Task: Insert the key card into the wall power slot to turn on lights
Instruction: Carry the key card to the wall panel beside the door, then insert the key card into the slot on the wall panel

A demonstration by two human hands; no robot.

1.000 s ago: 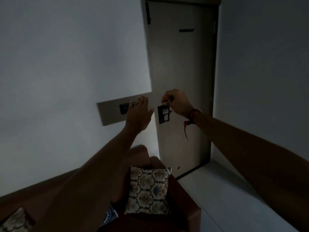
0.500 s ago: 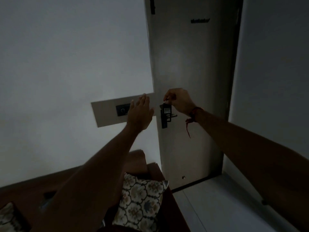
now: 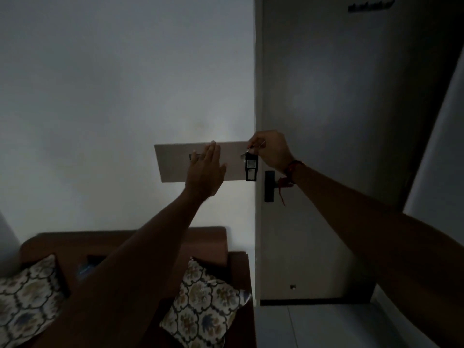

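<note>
A dim room: the left hand point(image 3: 206, 172), fingers flat, covers most of the dark slot point(image 3: 194, 156) on the wall plate point(image 3: 173, 164) — only a sliver shows at its left. The right hand point(image 3: 272, 151) hides the ring above the dangling key card point(image 3: 251, 168), whose markings are too small to read. The door handle point(image 3: 270, 185) is partly behind the wrist. The dark sign point(image 3: 371, 6) high on the door point(image 3: 339, 121) is illegible — both forearms run off the lower edge.
</note>
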